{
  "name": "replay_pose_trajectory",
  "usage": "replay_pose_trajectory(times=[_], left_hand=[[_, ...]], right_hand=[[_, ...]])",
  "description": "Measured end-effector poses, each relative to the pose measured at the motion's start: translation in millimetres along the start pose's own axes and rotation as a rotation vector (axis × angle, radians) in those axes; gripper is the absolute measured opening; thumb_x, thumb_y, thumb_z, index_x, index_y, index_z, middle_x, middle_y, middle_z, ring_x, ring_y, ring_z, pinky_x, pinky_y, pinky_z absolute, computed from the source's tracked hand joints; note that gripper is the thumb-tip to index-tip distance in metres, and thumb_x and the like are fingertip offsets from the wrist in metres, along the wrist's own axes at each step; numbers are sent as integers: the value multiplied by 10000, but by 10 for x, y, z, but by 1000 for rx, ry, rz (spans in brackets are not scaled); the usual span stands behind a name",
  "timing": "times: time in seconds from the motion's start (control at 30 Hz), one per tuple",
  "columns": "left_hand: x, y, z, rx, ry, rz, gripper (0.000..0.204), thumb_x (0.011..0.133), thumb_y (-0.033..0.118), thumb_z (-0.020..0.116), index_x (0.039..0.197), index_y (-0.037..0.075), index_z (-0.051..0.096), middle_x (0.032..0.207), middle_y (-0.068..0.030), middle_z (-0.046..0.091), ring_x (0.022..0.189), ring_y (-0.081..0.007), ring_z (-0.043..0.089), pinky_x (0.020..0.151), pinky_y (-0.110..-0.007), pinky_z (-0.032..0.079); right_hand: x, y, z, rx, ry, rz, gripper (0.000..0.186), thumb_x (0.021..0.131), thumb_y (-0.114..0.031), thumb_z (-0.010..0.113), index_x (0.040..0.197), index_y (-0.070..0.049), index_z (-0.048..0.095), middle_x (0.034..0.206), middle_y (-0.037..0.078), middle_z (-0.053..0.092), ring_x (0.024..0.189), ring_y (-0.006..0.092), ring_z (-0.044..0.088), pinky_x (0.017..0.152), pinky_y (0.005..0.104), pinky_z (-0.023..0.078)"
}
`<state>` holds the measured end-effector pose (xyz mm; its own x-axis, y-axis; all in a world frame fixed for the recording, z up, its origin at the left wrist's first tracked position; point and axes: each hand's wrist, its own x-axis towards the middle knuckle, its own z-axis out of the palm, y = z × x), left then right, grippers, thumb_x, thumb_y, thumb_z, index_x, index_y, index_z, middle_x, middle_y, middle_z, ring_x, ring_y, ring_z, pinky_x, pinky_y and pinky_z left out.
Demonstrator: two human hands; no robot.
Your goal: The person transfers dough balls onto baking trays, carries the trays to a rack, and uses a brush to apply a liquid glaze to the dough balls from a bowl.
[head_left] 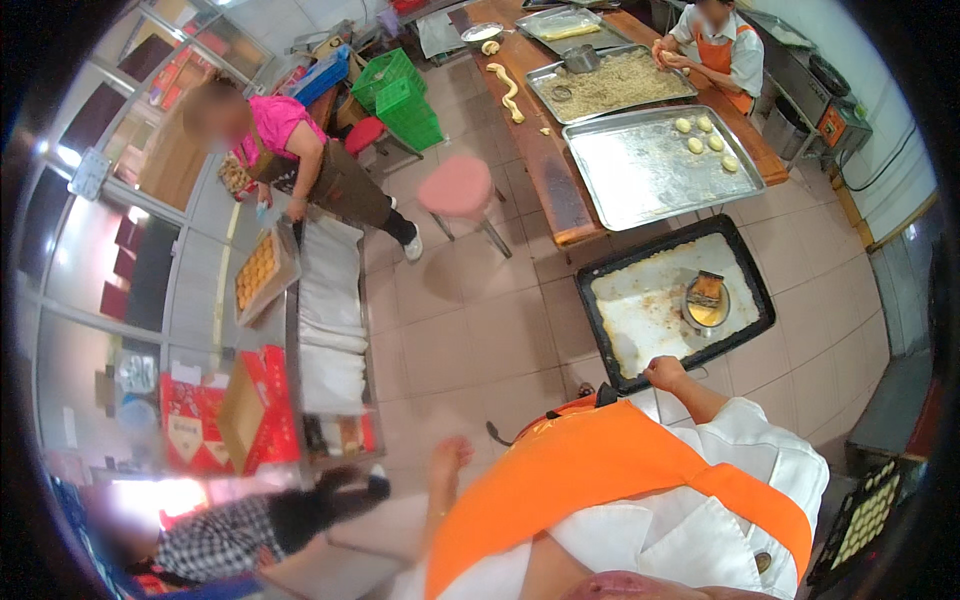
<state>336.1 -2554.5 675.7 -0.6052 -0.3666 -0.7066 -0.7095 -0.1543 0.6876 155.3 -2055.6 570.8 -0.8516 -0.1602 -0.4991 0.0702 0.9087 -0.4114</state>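
Note:
My right hand [665, 374] grips the near rim of a black baking tray [600, 330], which I hold out over the tiled floor. The tray's greasy, whitish surface carries a small metal bowl [707, 305] of yellow liquid with a brush resting in it. My left hand [450, 458] hangs free at my left side, blurred, with nothing in it and its fingers loosely apart. My white coat and orange apron [600, 470] fill the lower part of the view.
Ahead stands a long wooden table [545, 170] with a steel tray [640, 180] of dough balls and a tray of crumbs [610, 85], where a person [715, 45] works. A pink stool [457, 188], a person in pink [300, 150] and a pastry trolley [330, 330] are left.

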Motion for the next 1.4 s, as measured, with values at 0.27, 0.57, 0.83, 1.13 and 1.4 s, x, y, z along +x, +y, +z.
replay_pose_trajectory(times=[0.27, 0.57, 0.83, 1.13, 1.4], left_hand=[[1030, 701, -661, -217, 124, -35, 220, 886, 178, 578, 970, -25, 582, 857, -99, 632, 722, -154, 615, 623, -269, 514], [3169, 3011, -109, 59, -122, 316, 188, 945, 187, 521, 968, 20, 604, 818, -27, 623, 698, -81, 567, 578, -208, 449], [4610, 5246, 1846, 1375, -509, 1223, 311, 837, 172, 589, 1125, 54, 594, 963, -192, 637, 953, -402, 585, 834, -465, 471], [6327, 7550, 4291, 1112, -213, 1323, 424, 797, 115, 611, 1206, 83, 505, 1239, -200, 431, 1125, -379, 433, 951, -423, 384], [6913, 8338, 4955, 852, -626, 1787, 261, 706, 9, 635, 964, 48, 649, 921, -146, 649, 855, -343, 616, 725, -411, 512]], right_hand=[[1365, -1377, -407, 16, 97, -158, 282, 799, -325, 594, 854, -74, 711, 846, 157, 682, 813, 332, 651, 759, 422, 513], [2142, -2095, -830, 143, 253, 53, 250, 802, -284, 602, 865, -62, 699, 837, 159, 677, 807, 330, 649, 727, 404, 514], [2977, -2057, -1988, 106, 185, 22, 221, 817, -249, 612, 882, -46, 670, 854, 178, 668, 793, 322, 653, 719, 383, 513], [3810, -2163, -3263, 408, 563, 91, 177, 859, -136, 607, 955, 0, 668, 915, 176, 656, 799, 307, 650, 710, 371, 510], [4870, -2166, -3175, 448, 753, 281, 121, 832, -111, 643, 889, -10, 681, 843, 176, 643, 748, 332, 627, 678, 375, 497]])
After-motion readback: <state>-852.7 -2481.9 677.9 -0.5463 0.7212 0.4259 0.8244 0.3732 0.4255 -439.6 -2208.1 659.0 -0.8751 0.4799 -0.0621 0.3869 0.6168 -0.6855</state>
